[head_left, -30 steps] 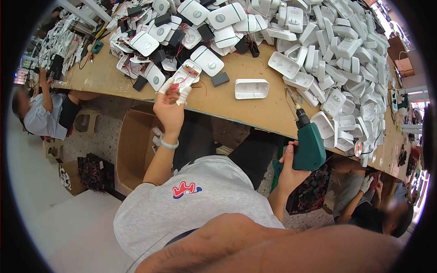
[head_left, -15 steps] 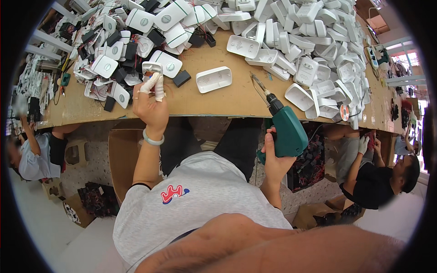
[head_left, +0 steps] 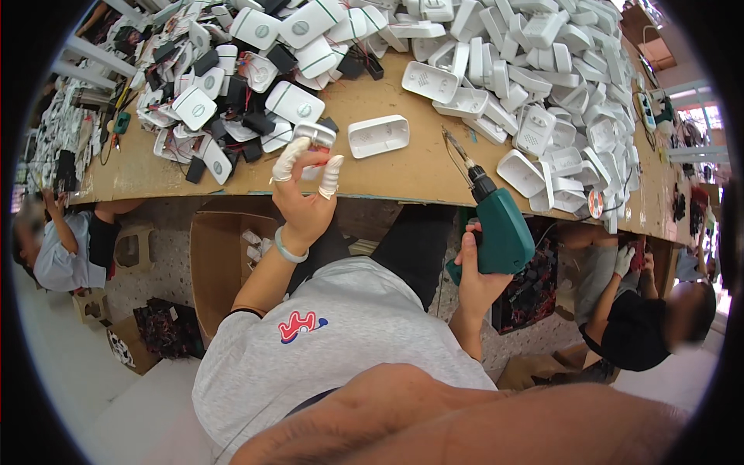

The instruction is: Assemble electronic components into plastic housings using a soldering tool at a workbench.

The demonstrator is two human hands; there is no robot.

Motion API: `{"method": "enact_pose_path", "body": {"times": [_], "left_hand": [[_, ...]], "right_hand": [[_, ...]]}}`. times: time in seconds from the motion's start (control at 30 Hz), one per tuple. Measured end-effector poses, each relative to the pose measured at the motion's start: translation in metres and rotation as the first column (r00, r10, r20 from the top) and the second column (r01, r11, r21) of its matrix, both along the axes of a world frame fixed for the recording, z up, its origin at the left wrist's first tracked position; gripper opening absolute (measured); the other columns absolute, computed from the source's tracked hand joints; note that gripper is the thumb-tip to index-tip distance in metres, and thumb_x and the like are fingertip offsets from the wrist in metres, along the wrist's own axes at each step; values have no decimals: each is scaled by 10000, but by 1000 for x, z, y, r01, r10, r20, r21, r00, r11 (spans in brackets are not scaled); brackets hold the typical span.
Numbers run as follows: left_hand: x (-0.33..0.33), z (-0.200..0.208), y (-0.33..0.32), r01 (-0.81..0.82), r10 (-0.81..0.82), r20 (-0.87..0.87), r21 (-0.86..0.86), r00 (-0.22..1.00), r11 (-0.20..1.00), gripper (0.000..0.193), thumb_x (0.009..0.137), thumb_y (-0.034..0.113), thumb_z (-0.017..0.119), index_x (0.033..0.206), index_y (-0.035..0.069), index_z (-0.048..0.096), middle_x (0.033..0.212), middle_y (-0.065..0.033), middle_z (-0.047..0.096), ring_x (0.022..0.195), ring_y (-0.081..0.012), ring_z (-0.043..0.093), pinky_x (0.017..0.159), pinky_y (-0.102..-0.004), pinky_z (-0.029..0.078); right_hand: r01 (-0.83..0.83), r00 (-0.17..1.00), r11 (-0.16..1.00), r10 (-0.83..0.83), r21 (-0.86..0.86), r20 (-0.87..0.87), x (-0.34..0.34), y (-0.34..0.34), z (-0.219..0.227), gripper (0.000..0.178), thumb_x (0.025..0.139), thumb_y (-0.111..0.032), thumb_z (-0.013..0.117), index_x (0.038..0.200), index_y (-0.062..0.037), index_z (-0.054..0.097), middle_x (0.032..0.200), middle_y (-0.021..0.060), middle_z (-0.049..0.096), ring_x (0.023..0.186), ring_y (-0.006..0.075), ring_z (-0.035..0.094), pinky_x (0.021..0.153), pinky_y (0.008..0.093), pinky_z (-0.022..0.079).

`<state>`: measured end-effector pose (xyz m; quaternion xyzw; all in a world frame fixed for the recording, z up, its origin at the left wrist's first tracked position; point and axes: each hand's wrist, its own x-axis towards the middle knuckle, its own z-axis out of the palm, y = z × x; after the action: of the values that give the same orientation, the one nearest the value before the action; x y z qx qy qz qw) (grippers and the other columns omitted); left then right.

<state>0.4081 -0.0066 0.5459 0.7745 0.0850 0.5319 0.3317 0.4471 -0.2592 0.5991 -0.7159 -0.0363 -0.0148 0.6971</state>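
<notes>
My right hand (head_left: 482,283) is wrapped round a green soldering gun (head_left: 502,232), its thin metal tip pointing up and left over the table. My left hand (head_left: 306,205), with white covers on its thumb and index finger, is at the near edge of the table. Its fingers hold a small white plastic part (head_left: 315,133) with something reddish at it; the exact grip is partly hidden. Just right of that part lies an open white plastic shell (head_left: 378,136), hollow side up. White lidded cases (head_left: 294,102) with black blocks and wires lie behind my left hand.
A large heap of white plastic shells (head_left: 535,85) fills the back right of the brown table (head_left: 372,182). A solder reel (head_left: 595,203) stands near its right edge. An open cardboard box (head_left: 225,248) sits below the table. Co-workers sit at left and right (head_left: 632,325).
My left hand has moved right and nearer with the small white part, its thumb and index finger now spread apart. The soldering gun stays at my right; the whole view has shifted slightly.
</notes>
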Motion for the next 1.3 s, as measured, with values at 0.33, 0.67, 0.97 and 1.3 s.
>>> {"method": "enact_pose_path", "body": {"times": [0.33,0.67,0.97,1.3], "left_hand": [[38,-17,-14,80,-124,-305,-150,944,985,468,866,45,763,1254,-6,508,910,-100,702,759,-183,684,717,-297,552],[47,-14,-24,-3,-14,-421,-40,907,999,442,884,47,718,1277,-33,532,841,-100,655,694,-213,651,638,-342,541],[53,-1,5,-75,-158,-606,-340,779,937,380,803,-9,727,1149,-112,608,805,-150,677,690,-238,672,630,-357,544],[81,2,17,93,258,-571,513,779,853,196,786,3,612,981,-17,603,959,-177,625,839,-364,641,745,-452,503]], "right_hand": [[-51,997,999,51,3,-52,-1,-3,-4,246,902,-55,740,1114,20,643,973,67,696,618,61,582,526,213,471],[-49,997,999,50,25,-52,2,-8,-10,233,887,-62,760,1077,26,659,932,64,705,595,59,578,517,212,467],[-50,997,998,52,46,-48,-1,-8,-7,241,898,-52,743,1105,27,648,956,71,702,606,61,576,517,214,470],[15,999,999,-14,41,-30,-6,-12,-3,215,894,0,719,1089,48,641,941,110,691,591,79,567,520,221,469]]}}
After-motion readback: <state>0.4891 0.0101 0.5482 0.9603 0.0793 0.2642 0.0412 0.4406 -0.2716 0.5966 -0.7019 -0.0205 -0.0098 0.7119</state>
